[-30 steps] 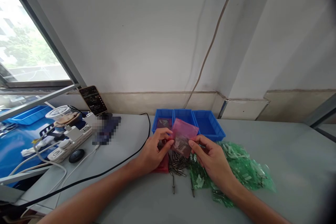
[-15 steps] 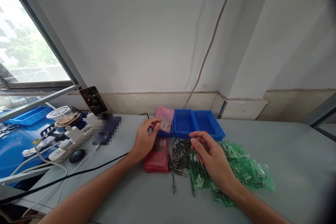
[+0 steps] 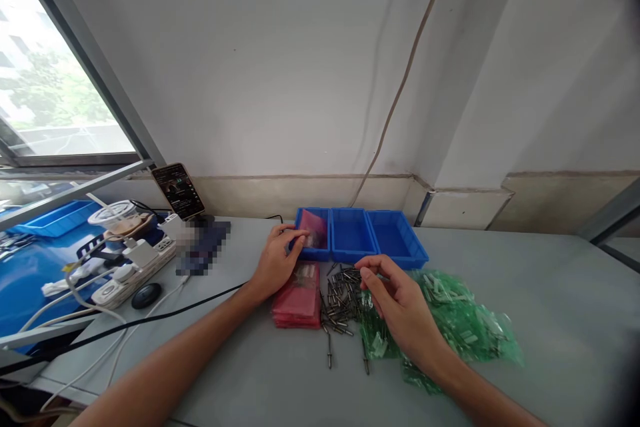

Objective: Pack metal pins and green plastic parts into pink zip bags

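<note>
Fingers [image 3: 297, 233] at pink bag [image 3: 314, 223] in tray [image 3: 318, 255], phone [image 3: 178, 191] with illegible text

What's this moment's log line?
left hand: at pink bag in left bin; right hand: by rivets, nothing visibly held; red bags: on table

The contents of the pink bag [image 3: 314, 227] are too blurred to tell. Pixelation masks a dark object [image 3: 206, 250], and the left edge crops the window [image 3: 60, 80].

Pink bag [image 3: 313, 223] in blue tray [image 3: 318, 255]
</note>
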### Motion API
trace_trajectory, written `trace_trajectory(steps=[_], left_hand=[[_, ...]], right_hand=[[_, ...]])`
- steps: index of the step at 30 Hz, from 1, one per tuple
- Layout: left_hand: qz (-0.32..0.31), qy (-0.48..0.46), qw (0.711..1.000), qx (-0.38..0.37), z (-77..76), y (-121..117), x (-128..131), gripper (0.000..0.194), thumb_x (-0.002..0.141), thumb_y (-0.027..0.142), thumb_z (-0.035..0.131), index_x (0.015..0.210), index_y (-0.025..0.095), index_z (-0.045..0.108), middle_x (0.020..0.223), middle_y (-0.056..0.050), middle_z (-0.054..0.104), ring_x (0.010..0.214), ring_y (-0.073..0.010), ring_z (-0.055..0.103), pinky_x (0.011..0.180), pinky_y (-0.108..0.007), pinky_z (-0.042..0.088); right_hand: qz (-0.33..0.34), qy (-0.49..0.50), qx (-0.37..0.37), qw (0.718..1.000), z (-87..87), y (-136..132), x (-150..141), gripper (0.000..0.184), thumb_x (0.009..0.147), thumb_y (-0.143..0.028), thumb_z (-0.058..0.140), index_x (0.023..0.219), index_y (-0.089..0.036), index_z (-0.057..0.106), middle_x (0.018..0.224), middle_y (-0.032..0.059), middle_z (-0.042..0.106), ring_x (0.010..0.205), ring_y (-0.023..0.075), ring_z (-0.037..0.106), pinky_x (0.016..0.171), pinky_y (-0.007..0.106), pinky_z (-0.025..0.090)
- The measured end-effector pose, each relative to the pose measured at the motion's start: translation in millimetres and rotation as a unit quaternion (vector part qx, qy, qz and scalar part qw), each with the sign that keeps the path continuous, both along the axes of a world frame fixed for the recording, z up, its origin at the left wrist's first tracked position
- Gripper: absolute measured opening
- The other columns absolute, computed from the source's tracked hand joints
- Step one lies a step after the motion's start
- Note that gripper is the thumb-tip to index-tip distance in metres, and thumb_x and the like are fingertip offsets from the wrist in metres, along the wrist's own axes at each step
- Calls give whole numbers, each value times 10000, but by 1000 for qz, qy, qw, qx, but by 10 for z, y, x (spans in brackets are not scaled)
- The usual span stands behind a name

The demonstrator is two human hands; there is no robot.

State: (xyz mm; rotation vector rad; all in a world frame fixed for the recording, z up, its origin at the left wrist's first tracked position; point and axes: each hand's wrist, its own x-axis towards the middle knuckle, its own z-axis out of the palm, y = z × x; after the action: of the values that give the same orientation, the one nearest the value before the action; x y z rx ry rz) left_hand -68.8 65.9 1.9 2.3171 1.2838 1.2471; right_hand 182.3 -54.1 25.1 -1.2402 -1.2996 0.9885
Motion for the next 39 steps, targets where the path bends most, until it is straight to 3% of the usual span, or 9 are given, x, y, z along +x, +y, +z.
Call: trace_trajectory(steps=[9, 15, 18, 22, 26, 33, 39], left_hand=[[-33, 96, 993, 53, 28, -25, -10, 284, 1113, 337, 543, 1158, 227, 800, 1144, -77, 803, 1387, -314, 591, 1206, -574, 446], [8, 123, 990, 75, 37, -51, 2, 326, 1103, 411, 565, 1055, 215, 821, 1437, -105, 632, 1425, -328, 492, 1231, -567, 420], [3, 138, 988, 71, 23, -43, -1, 330, 1116, 394, 541, 1061, 212, 811, 1360, -86, 689, 1399, -318, 502, 1240, -569, 406], [-2, 135, 987, 91, 25, -49, -1, 301, 1131, 354, 516, 1102, 212, 780, 1303, -80, 713, 1348, -294, 537, 1217, -535, 431], [-3, 132, 986, 99, 47, -76, 12, 287, 1134, 339, 508, 1098, 205, 760, 1313, -94, 691, 1321, -289, 546, 1184, -515, 456], [-17, 120, 988, 96, 62, -94, 29, 262, 1128, 303, 520, 1068, 199, 753, 1248, -91, 693, 1261, -275, 561, 1151, -497, 465], [-30, 102, 991, 85, 91, -127, 61, 244, 1122, 270, 527, 1058, 196, 750, 1213, -83, 696, 1217, -260, 569, 1131, -479, 471]], right_hand=[[4, -12, -5, 1000, 19, -26, -30, 371, 1011, -615, 634, 1067, -255, 705, 828, 3, 631, 580, 145, 467, 509, 277, 341], [17, -62, 26, 998, 18, -31, -30, 329, 1054, -552, 582, 1036, -248, 707, 792, -5, 603, 630, 163, 494, 563, 287, 391], [33, -136, 38, 989, 36, -38, -17, 305, 1090, -496, 533, 1029, -257, 712, 802, 7, 635, 674, 187, 533, 600, 302, 421], [112, -261, 103, 953, 38, -62, -19, 262, 1116, -342, 499, 1135, -261, 748, 1055, 65, 699, 900, 225, 652, 788, 347, 540], [166, -371, 164, 899, 27, -119, -46, 308, 1104, -262, 539, 1353, -287, 719, 1246, 100, 675, 1135, 276, 634, 1013, 461, 553], [204, -467, 180, 841, 78, -179, -69, 351, 1107, -318, 578, 1441, -300, 683, 1502, 100, 622, 1249, 331, 600, 1077, 582, 552], [234, -481, 219, 816, 21, -149, -58, 403, 1131, -371, 530, 1519, -309, 622, 1670, 9, 533, 1308, 337, 578, 1119, 595, 545]])
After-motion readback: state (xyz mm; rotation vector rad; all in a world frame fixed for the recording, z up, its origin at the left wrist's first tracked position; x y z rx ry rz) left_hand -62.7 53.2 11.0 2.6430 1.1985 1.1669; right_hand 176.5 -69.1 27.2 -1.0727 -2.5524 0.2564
